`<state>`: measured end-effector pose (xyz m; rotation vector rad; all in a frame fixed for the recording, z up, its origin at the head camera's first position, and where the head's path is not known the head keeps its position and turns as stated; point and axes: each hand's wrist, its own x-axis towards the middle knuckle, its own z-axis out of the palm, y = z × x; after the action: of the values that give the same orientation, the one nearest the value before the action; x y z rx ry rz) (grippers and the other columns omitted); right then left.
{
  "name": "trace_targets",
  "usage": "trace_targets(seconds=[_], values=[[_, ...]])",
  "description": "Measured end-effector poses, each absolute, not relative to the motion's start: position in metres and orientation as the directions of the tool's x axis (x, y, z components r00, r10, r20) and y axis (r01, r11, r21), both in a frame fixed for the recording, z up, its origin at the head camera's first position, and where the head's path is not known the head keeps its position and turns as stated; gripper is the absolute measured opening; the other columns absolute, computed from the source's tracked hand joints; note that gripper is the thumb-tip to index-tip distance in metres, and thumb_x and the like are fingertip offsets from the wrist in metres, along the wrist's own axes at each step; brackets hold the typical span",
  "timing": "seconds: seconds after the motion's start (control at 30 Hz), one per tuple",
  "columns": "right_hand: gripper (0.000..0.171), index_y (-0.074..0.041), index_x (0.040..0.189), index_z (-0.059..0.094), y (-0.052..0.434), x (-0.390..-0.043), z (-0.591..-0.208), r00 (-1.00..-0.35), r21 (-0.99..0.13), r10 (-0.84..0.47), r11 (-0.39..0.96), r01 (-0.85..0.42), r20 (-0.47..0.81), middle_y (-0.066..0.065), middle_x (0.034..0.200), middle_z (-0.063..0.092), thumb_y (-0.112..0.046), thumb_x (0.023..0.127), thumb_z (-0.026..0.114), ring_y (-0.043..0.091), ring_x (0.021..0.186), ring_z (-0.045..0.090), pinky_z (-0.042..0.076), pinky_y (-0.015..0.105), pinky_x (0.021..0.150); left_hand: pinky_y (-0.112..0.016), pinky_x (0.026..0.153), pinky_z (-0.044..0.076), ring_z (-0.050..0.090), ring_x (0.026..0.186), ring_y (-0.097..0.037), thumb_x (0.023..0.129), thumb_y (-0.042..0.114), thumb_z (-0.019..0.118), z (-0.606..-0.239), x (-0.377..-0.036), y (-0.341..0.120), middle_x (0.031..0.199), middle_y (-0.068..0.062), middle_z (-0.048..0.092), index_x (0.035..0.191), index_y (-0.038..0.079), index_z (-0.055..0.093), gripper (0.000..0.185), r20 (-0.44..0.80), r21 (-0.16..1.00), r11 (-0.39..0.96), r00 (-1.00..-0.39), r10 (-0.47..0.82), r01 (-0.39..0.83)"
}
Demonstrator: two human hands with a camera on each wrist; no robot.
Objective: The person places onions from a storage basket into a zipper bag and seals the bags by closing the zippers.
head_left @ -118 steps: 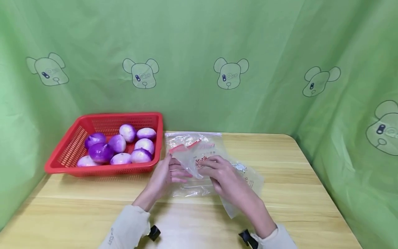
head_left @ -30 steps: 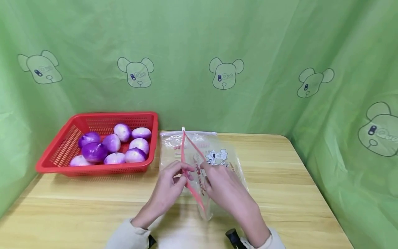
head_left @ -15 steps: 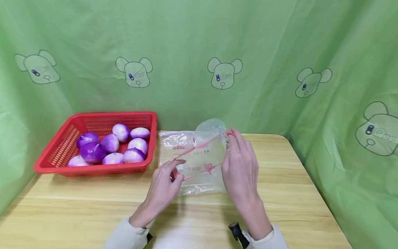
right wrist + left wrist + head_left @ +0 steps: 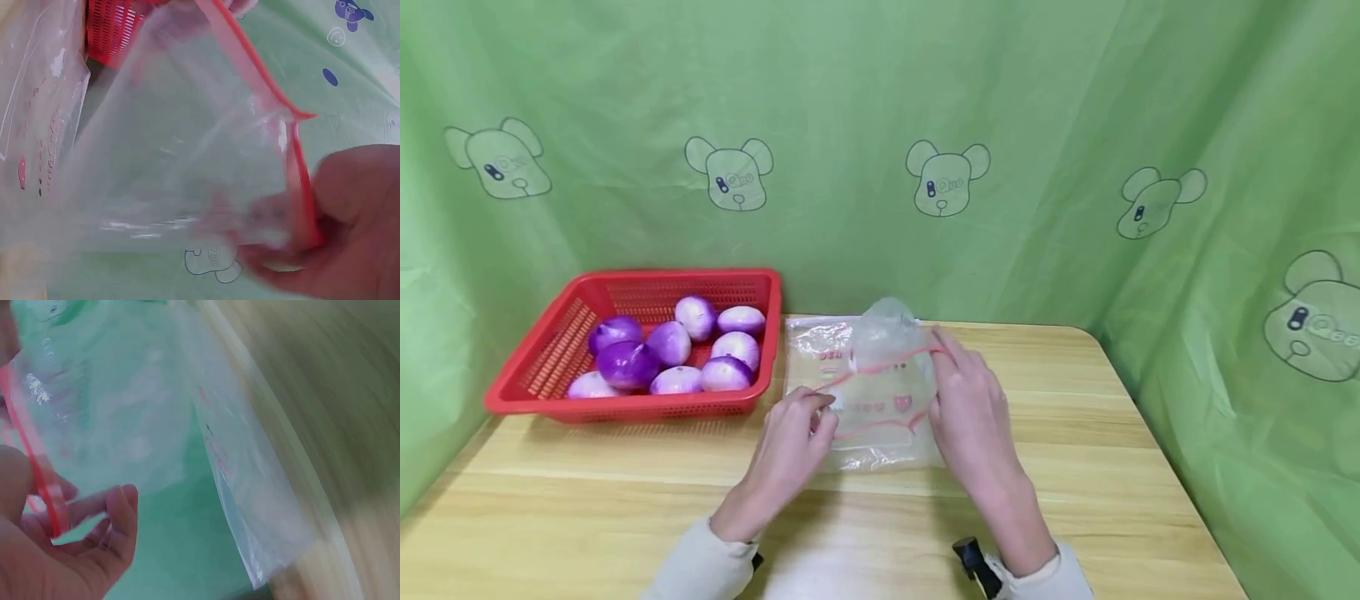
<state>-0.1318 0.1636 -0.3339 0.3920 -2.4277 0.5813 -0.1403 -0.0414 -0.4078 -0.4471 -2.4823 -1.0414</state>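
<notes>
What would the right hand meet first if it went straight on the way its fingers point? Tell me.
The right hand points away toward the backdrop. It already pinches the zip bag's red rim; beyond that, likely bare table and then the green curtain, though depth is unclear.

- Head view: bright, even, soft light, faint shadows beneath the hands on the counter (image 4: 587,500)
- Left wrist view heavily motion-blurred
- Right wrist view soft, close-range, out of focus

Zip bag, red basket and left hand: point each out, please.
zip bag (image 4: 880,392), head view, on its clear front panel.
red basket (image 4: 625,407), head view, on its near rim.
left hand (image 4: 790,446), head view, on the back of the hand.
</notes>
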Motion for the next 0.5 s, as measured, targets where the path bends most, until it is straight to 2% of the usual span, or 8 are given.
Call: trace_targets(seconds=[0.13,0.2,0.33,0.5], values=[[0.048,0.006,0.128,0.063,0.154,-0.131,-0.331,-0.549,-0.308,-0.071,0.764,-0.567,0.833,0.019,0.132,0.061,0.021,0.083,0.050,0.036,0.114,0.061,0.052,0.046,0.096,-0.024,0.057,0.053,0.064,0.064,-0.011,0.089,0.011,0.066,-0.405,-0.140,-0.041,0.088,-0.010,0.073,0.099,-0.001,0.077,0.019,0.533,0.567,0.698,-0.841,0.095,0.438],[0.046,0.009,0.124,0.063,0.151,-0.131,-0.329,-0.507,-0.293,-0.072,0.742,-0.602,0.859,0.021,0.130,0.061,0.021,0.082,0.048,0.035,0.116,0.060,0.051,0.046,0.097,-0.025,0.057,0.053,0.063,0.063,-0.011,0.087,0.012,0.069,-0.404,-0.141,-0.042,0.085,-0.010,0.072,0.098,-0.001,0.076,0.019,0.547,0.556,0.704,-0.832,0.091,0.442],[0.044,0.012,0.117,0.065,0.151,-0.128,-0.328,-0.573,-0.307,-0.111,0.753,-0.582,0.812,0.021,0.132,0.059,0.023,0.078,0.049,0.034,0.121,0.057,0.050,0.044,0.099,-0.028,0.058,0.051,0.058,0.059,-0.008,0.083,0.018,0.076,-0.404,-0.144,-0.047,0.085,-0.010,0.072,0.095,0.001,0.077,0.022,0.528,0.557,0.714,-0.845,0.090,0.424],[0.033,0.007,0.101,0.071,0.155,-0.124,-0.326,-0.652,-0.277,-0.216,0.777,-0.565,0.727,0.022,0.130,0.060,0.020,0.075,0.057,0.036,0.117,0.060,0.053,0.044,0.095,-0.027,0.055,0.047,0.053,0.058,-0.005,0.080,0.023,0.078,-0.412,-0.152,-0.054,0.083,-0.007,0.071,0.095,0.004,0.078,0.024,0.403,0.628,0.689,-0.909,0.111,0.362]])
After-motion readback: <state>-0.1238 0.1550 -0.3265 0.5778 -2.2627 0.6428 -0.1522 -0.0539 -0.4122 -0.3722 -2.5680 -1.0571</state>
